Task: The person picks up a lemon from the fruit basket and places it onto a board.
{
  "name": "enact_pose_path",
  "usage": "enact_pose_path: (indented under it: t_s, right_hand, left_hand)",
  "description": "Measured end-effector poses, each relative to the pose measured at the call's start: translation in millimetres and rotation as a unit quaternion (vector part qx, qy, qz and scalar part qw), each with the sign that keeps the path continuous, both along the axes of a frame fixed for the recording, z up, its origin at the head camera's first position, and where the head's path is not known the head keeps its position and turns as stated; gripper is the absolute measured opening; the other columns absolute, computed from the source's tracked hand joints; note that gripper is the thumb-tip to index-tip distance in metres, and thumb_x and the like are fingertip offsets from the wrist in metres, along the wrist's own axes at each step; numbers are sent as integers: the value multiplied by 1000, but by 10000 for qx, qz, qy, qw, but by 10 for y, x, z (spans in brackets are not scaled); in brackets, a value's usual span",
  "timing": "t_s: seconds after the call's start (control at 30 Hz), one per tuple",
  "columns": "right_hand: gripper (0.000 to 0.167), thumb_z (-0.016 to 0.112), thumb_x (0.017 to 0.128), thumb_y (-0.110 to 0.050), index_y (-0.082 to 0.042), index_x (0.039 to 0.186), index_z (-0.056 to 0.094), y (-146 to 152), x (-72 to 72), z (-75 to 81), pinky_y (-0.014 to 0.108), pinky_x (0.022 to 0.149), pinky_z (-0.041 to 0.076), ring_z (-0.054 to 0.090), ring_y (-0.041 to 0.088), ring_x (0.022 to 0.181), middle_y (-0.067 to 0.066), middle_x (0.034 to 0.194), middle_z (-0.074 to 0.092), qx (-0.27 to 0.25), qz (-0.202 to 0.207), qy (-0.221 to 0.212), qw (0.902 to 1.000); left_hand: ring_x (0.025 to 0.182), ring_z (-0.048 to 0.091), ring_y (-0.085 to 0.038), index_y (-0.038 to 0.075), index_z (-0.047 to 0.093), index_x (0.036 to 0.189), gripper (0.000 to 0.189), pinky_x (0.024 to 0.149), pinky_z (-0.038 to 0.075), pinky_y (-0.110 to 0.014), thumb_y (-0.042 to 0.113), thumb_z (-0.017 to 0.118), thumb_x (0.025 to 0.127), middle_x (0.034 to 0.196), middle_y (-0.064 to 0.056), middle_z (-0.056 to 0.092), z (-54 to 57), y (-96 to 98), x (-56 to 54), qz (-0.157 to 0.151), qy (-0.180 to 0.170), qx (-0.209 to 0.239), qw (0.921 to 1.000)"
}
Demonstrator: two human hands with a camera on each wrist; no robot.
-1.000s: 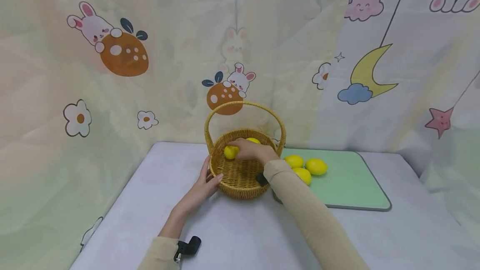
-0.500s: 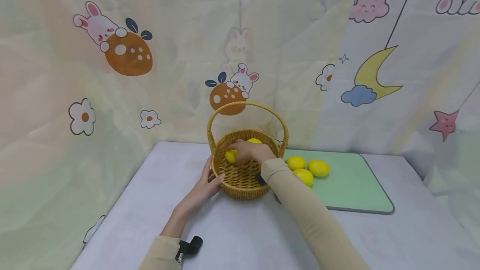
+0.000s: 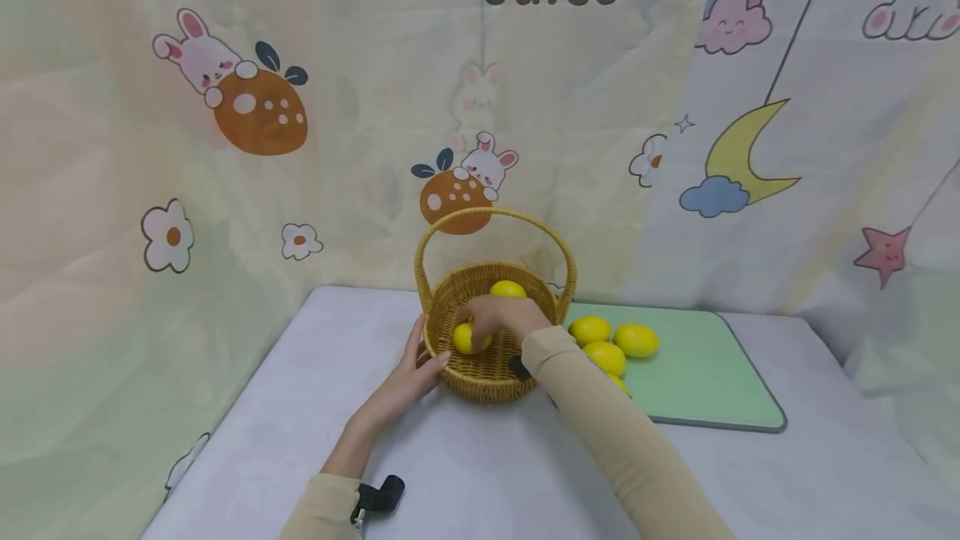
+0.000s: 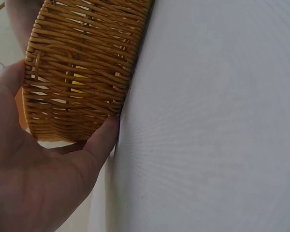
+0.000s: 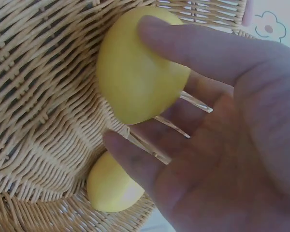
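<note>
A round wicker basket with a tall arched handle stands on the table. My left hand grips its left side, the thumb at the rim; in the left wrist view another digit lies low by the base. Inside the basket, my right hand holds a yellow lemon. The right wrist view shows the thumb pressed on this lemon, with fingers partly hidden behind it. A second lemon lies at the back of the basket, appearing below the hand as the lower lemon in the right wrist view.
Right of the basket, a green cutting board with a grey edge bears several lemons; the right forearm partly covers this group. A printed cloth backdrop hangs behind the white-covered table.
My right hand has moved the held lemon nearer and slightly right within the basket, uncovering more of the back lemon. The left hand keeps its place on the basket.
</note>
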State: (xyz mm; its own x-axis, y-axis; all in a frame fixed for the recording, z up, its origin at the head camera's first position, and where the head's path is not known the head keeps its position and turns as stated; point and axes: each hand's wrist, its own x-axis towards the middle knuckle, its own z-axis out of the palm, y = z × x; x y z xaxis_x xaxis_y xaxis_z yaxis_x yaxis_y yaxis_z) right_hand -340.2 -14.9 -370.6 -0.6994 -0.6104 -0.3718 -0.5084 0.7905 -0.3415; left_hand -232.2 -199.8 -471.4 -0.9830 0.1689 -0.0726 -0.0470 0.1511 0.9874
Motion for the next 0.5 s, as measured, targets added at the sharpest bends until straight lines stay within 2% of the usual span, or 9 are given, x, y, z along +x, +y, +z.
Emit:
enact_pose_path:
  t_s: [0.1, 0.2, 0.5]
  right_hand:
    - [50, 74, 84, -15, -15, 133, 62, -2, 8, 8, 39, 99, 51, 56, 18, 109, 0, 130, 63, 119, 112, 73, 9998]
    - [44, 74, 81, -13, -14, 124, 67, 5, 21, 18, 37, 95, 53, 57, 17, 104, 0, 124, 66, 231, 216, 106, 9994]
    - [52, 73, 80, -12, -24, 130, 65, 78, 105, 57, 48, 107, 47, 52, 19, 120, -1, 141, 56, 350, 241, -262, 9988]
  left_hand:
    - [154, 20, -23, 58, -5, 150, 86, 117, 40, -45, 49, 61, 96, 168, -3, 6, 5, 4, -1, 26, -7, -22, 10000]
    - [154, 21, -23, 58, -5, 150, 85, 116, 41, -44, 49, 61, 96, 168, -2, 7, 3, 6, -12, 77, -28, -57, 10000]
    - [153, 21, -26, 51, -8, 154, 87, 117, 40, -45, 46, 59, 98, 168, -6, 4, 4, -2, -3, 46, -13, -31, 10000]
